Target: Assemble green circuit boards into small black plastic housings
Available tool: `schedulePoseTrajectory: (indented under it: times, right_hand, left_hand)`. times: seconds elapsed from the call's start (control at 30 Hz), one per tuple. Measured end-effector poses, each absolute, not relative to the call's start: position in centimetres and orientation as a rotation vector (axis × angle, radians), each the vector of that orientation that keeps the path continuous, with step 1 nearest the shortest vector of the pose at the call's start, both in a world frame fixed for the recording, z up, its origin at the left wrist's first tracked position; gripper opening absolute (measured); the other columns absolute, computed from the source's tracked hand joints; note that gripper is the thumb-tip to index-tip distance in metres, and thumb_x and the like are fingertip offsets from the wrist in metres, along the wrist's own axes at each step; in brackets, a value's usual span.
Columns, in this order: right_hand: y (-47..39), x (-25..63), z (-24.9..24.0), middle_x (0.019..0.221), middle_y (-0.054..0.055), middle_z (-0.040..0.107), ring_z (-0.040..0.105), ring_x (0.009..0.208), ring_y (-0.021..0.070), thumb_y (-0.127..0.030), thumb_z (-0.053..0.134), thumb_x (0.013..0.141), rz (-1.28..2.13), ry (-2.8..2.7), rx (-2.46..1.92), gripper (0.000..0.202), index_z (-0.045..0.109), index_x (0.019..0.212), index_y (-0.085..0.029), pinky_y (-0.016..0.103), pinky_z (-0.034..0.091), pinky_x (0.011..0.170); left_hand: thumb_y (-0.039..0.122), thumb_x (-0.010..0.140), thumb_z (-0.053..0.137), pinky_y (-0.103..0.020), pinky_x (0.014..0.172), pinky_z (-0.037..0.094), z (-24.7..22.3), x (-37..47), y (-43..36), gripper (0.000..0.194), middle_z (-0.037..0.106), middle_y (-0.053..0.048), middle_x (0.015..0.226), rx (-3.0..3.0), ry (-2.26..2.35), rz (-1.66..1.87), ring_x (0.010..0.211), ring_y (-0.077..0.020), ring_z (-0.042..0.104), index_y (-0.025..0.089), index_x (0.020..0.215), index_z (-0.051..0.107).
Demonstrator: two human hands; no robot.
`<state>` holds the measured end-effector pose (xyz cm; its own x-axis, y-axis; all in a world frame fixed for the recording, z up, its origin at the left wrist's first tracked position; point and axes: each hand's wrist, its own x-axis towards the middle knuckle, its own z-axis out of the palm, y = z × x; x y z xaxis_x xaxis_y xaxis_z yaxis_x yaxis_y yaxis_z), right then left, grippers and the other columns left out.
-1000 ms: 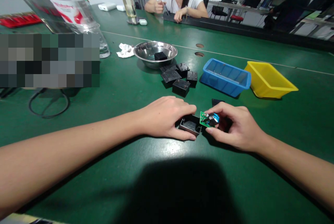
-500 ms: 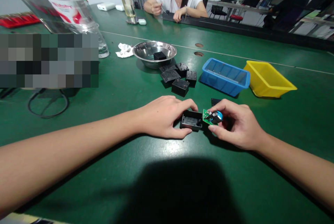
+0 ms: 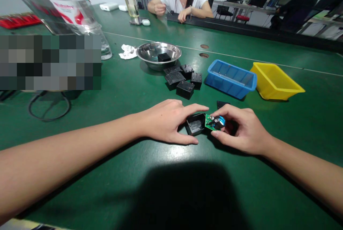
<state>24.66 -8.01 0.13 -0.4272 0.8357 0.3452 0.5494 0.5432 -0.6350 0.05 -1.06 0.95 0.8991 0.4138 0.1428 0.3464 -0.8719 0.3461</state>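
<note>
An open black box lies on the green table between my two hands. My left hand is around its left side, thumb and index finger spread apart along the near and far edges. Between the thumb and fingers of my right hand is a green circuit board with blue and black parts on it. The board's left edge meets the right end of the box. Behind my right fingers lies a flat black piece, partly hidden.
Several black boxes lie beyond my hands, beside a steel bowl with one black box inside. Blue and yellow bins stand at the right. A large bottle is at the left. A person sits across the table.
My left index finger has straightened and lifted off the box. The box has turned slightly, and my right hand has moved the board a little to the left.
</note>
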Motion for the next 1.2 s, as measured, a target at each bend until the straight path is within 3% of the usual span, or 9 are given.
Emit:
schedulePoseTrajectory:
  times: [0.23,0.4,0.8,1.03,1.2]
  right_hand:
    - [-8.02,24.71,0.09,0.062,-0.005,0.062,0.052,0.046,0.0075,-0.028,0.076,0.080,0.558,-2.159,-1.088,0.021,0.069,0.098,-0.019,0.018,0.039,0.045]
    - [-8.02,24.79,0.11,0.062,-0.005,0.063,0.051,0.047,0.0080,-0.030,0.076,0.079,0.539,-2.157,-1.102,0.020,0.070,0.096,-0.019,0.019,0.039,0.045]
    - [-8.22,24.65,0.15,0.052,-0.008,0.054,0.046,0.041,0.0075,-0.024,0.071,0.075,0.575,-2.018,-1.160,0.015,0.061,0.086,-0.021,0.020,0.034,0.041]
    - [-8.09,24.74,0.11,0.054,-0.007,0.057,0.048,0.042,0.0078,-0.029,0.074,0.077,0.593,-2.079,-1.126,0.019,0.064,0.091,-0.020,0.019,0.037,0.042]
    - [-8.01,24.94,0.03,0.054,-0.007,0.058,0.049,0.042,0.0075,-0.030,0.075,0.079,0.563,-2.109,-1.084,0.020,0.064,0.092,-0.019,0.019,0.037,0.042]
  left_hand:
    - [0.067,0.076,0.076,-0.026,0.061,0.037,0.99,0.27,-0.84,0.064,0.061,0.006,0.063,2.711,0.560,0.292,0.061,-0.0171,0.061,0.022,0.118,0.059]
    - [0.061,0.078,0.076,-0.026,0.061,0.035,1.00,0.37,-1.02,0.051,0.058,0.007,0.060,2.711,0.566,0.290,0.060,-0.0165,0.058,0.022,0.107,0.058]
    - [0.068,0.075,0.075,-0.028,0.059,0.033,1.08,0.38,-1.00,0.054,0.057,0.004,0.063,2.753,0.521,0.296,0.060,-0.0167,0.056,0.022,0.086,0.049]
    - [0.088,0.055,0.075,-0.028,0.055,0.024,0.81,0.39,-0.52,0.074,0.051,0.004,0.057,2.806,0.593,0.264,0.053,-0.0144,0.048,0.022,0.069,0.044]
    - [0.084,0.063,0.075,-0.027,0.056,0.023,0.72,0.33,-0.49,0.069,0.055,0.003,0.059,2.777,0.560,0.254,0.055,-0.0140,0.049,0.020,0.066,0.047]
